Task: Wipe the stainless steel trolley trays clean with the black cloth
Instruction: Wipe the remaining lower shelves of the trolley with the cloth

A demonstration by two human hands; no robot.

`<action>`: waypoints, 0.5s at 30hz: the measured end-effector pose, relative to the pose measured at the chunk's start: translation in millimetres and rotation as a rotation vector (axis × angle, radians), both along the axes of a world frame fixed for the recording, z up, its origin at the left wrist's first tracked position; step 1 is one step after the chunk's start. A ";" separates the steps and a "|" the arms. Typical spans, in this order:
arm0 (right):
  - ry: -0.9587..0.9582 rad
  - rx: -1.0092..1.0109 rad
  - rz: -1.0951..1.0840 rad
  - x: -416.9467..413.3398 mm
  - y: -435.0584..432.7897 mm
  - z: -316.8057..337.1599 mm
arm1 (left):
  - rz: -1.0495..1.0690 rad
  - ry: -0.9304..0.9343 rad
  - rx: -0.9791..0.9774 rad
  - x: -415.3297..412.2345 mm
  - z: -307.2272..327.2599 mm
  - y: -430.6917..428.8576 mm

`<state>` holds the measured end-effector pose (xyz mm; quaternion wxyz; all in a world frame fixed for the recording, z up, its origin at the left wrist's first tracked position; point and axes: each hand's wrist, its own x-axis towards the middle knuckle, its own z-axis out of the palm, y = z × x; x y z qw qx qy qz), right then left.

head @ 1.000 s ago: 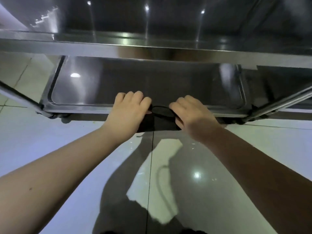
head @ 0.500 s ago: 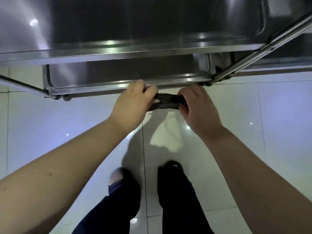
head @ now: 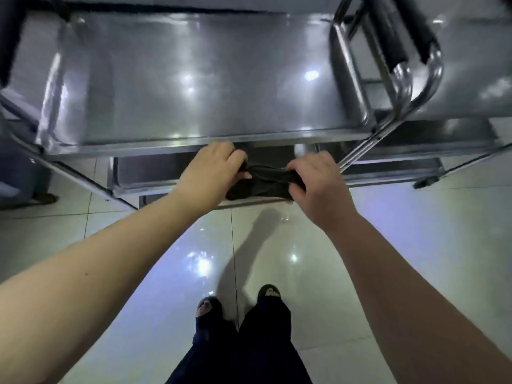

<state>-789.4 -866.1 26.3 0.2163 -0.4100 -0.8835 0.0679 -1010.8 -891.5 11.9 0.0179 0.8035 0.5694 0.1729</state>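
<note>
A black cloth (head: 263, 181) is bunched and stretched between my two hands, in front of the trolley's near edge. My left hand (head: 213, 173) grips its left end and my right hand (head: 313, 184) grips its right end. The steel trolley's top tray (head: 177, 79) fills the upper view, shiny with light spots. Below it, the rims of a middle tray (head: 138, 173) and a lower tray (head: 155, 199) show past the top tray's front edge. Most of both lower trays is hidden.
A chrome push handle (head: 401, 87) with black grips rises at the trolley's right end. A second steel trolley (head: 471, 73) stands to the right. My two feet (head: 238, 303) stand on glossy tiled floor (head: 415, 259). A dark object (head: 16, 176) sits at far left.
My view has risen from the lowest tray to above the top tray. Both hands have lifted the cloth off the lowest tray's rim and now hold it in the air.
</note>
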 end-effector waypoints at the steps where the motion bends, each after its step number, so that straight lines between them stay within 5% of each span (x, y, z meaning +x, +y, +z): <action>1: -0.010 0.050 0.015 -2.0 -0.8 29.9 | -0.017 0.016 0.044 -3.4 29.6 2.0; 10: -0.074 0.424 -0.092 -11.7 17.8 265.3 | -0.013 0.112 0.552 -20.9 266.9 45.5; 15: -0.136 0.585 -0.172 8.1 31.7 353.6 | -0.010 0.040 0.629 4.5 350.5 68.8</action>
